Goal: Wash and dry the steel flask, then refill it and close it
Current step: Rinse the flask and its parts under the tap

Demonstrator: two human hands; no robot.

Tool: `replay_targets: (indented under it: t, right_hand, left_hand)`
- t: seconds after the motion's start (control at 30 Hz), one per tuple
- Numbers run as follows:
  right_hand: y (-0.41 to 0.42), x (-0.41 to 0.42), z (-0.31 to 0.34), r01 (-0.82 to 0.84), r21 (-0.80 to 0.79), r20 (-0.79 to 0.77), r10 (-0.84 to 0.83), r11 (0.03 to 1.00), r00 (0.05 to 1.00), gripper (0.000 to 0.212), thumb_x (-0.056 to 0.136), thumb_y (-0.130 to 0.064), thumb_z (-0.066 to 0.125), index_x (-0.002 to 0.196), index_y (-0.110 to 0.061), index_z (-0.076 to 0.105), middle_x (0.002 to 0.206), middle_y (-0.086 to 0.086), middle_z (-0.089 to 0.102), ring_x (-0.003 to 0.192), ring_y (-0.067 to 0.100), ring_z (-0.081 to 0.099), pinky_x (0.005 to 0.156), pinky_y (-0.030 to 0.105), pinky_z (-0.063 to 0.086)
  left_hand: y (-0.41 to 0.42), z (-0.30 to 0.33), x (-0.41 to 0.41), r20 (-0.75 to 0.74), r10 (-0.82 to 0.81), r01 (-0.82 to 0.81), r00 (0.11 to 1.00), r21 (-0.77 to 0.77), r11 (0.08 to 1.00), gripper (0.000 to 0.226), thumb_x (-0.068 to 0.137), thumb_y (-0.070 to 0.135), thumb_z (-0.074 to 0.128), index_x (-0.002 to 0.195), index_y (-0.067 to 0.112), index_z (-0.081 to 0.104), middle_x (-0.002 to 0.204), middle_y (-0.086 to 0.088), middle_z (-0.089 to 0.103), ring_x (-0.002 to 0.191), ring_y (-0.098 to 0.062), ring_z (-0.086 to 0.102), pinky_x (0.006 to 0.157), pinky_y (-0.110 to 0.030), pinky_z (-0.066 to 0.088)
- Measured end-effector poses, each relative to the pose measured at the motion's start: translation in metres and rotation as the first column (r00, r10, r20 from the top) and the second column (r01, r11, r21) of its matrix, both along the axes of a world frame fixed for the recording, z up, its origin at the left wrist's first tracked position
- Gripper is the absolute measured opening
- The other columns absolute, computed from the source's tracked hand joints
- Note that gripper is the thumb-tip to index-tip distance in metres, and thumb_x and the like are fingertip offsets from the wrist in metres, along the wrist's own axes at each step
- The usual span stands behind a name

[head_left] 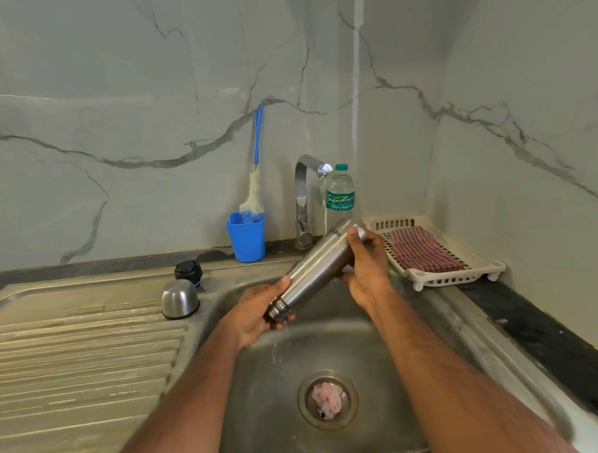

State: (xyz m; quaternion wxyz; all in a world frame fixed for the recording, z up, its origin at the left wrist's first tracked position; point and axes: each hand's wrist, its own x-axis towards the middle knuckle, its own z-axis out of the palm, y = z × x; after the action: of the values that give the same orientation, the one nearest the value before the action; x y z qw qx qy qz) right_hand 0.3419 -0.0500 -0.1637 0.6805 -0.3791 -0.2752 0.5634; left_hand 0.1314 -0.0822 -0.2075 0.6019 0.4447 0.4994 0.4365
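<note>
The steel flask (318, 265) is held tilted over the sink basin (374, 329), its open mouth down at the lower left and its base up at the right. Water dribbles from the mouth into the basin. My left hand (258, 312) grips the neck end. My right hand (366, 264) grips the base end. The steel cup lid (179, 299) stands upside down on the drainboard, and the black stopper (189, 270) sits just behind it. A thin stream runs from the tap (306, 195).
A blue cup (246, 237) holding a bottle brush (255, 190) stands by the wall. A plastic water bottle (339, 195) stands behind the tap. A white tray (477, 268) at the right holds a red checked cloth (422, 248). A pink scrap lies in the drain (327, 399).
</note>
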Motion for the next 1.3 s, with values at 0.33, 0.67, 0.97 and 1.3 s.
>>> replay_targets:
  t: [0.33, 0.67, 0.97, 1.3]
  right_hand:
    - [-0.007, 0.007, -0.006, -0.154, -0.150, -0.051, 0.148, 0.977, 0.988, 0.043, 0.093, -0.027, 0.072, 0.129, -0.014, 0.052, 0.124, 0.018, 0.056, 0.107, 0.040, 0.063, 0.073, 0.054, 0.062]
    - [-0.025, 0.014, -0.022, -0.392, -0.375, 0.426, 0.532, 0.840, 0.732, 0.044, 0.096, -0.055, 0.055, 0.119, -0.019, 0.065, 0.116, 0.019, 0.067, 0.103, 0.035, 0.068, 0.084, 0.051, 0.060]
    - [-0.026, -0.020, -0.005, -0.338, -0.074, 0.494, 0.329, 0.938, 0.805, 0.042, 0.109, -0.051, 0.025, 0.123, -0.033, 0.061, 0.110, -0.004, 0.072, 0.100, 0.006, 0.067, 0.081, 0.022, 0.050]
    - [-0.007, -0.021, -0.007, -0.154, 0.052, 0.438, 0.117, 0.987, 0.892, 0.024, 0.098, -0.034, 0.064, 0.121, -0.029, 0.060, 0.120, 0.002, 0.067, 0.105, 0.019, 0.068, 0.092, 0.042, 0.059]
  left_hand:
    - [0.007, 0.021, 0.014, 0.513, 0.231, -0.364, 0.827, 0.173, 0.915, 0.053, 0.070, 0.019, 0.081, 0.120, 0.021, 0.065, 0.103, -0.001, 0.072, 0.092, -0.015, 0.065, 0.069, -0.031, 0.050]
    - [0.009, 0.024, 0.046, 0.358, 0.233, -0.331, 0.904, 0.240, 0.913, 0.097, 0.082, 0.014, 0.082, 0.152, 0.048, 0.023, 0.138, -0.005, 0.059, 0.121, -0.029, 0.062, 0.083, -0.061, 0.058]
    - [0.003, 0.019, 0.062, -0.318, 0.121, 0.071, 0.940, 0.532, 0.844, 0.113, 0.081, 0.010, 0.082, 0.162, 0.039, 0.010, 0.151, 0.010, 0.048, 0.134, -0.008, 0.050, 0.111, -0.035, 0.044]
    - [0.004, 0.011, 0.059, -0.575, 0.257, 0.152, 0.776, 0.568, 0.809, 0.106, 0.073, 0.023, 0.088, 0.158, 0.026, 0.024, 0.126, 0.004, 0.063, 0.107, -0.014, 0.065, 0.095, -0.036, 0.055]
